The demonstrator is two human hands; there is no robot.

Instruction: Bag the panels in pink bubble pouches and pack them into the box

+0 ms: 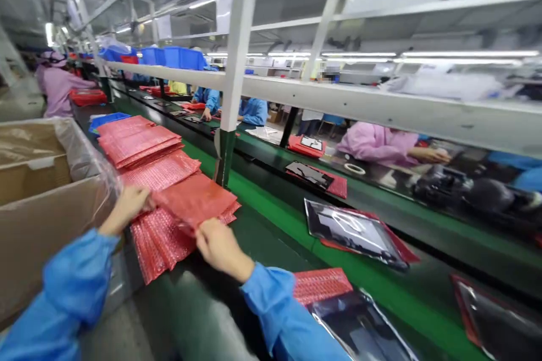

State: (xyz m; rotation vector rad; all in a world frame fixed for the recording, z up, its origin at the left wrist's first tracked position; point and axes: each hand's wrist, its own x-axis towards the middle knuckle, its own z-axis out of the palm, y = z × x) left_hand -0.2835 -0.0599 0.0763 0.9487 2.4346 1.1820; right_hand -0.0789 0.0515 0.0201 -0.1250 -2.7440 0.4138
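Both my hands grip a flat red plastic bag [197,194] over a pile of red bubble-wrap bags [158,237] on the dark green bench. My left hand [130,207] pinches its left edge. My right hand [221,248] has its fingers closed on the near corner. Further up the bench lie more stacked red bags [135,144]. Right of my right arm, a red bubble bag [322,286] sits beside a dark flat panel in clear wrapping [364,330].
An open cardboard box [38,237] with a plastic liner stands at left. A green conveyor [275,214] carries wrapped panels [355,231]. A white post [239,39] and shelf [339,96] rise ahead. People in pink and blue sleeves work beyond.
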